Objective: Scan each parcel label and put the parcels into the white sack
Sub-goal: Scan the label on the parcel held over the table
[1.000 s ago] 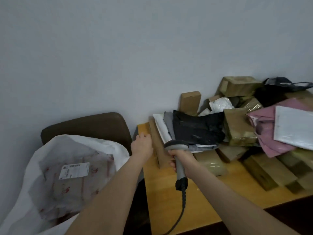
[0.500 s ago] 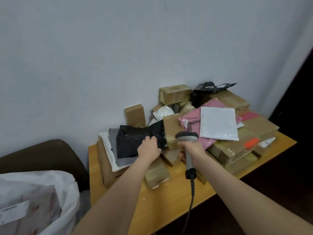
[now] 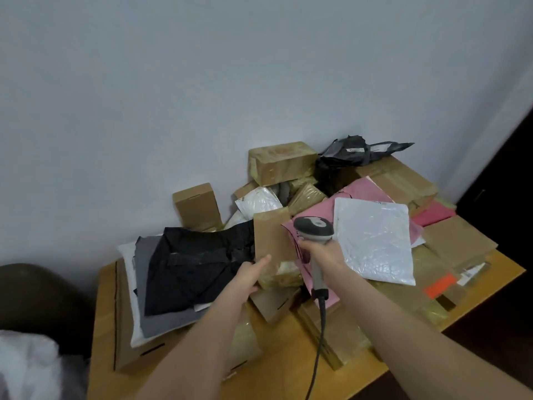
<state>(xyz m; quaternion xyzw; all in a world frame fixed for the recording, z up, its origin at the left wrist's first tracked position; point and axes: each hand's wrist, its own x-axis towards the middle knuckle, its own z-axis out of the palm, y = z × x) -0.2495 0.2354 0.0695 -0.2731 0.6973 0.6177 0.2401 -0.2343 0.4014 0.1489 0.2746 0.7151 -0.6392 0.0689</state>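
Note:
A heap of parcels covers the wooden table (image 3: 277, 376): cardboard boxes, a black bag (image 3: 196, 264), a pink mailer (image 3: 363, 194) and a white bubble mailer (image 3: 375, 241). My left hand (image 3: 249, 274) grips the lower left edge of an upright tape-wrapped brown box (image 3: 272, 241) in the middle of the heap. My right hand (image 3: 323, 252) holds the grey corded barcode scanner (image 3: 314, 229) by its handle, head just right of that box. Only a corner of the white sack (image 3: 26, 368) shows at the bottom left.
A dark brown chair back (image 3: 37, 298) stands left of the table, behind the sack. A flat brown box (image 3: 124, 327) lies at the table's left edge under grey and white mailers. The grey wall is close behind; a dark opening is at the right.
My view swung right, leaving most of the sack out of frame. My left hand moved from the table's left edge across the black bag onto the brown box. The scanner stayed in my right hand.

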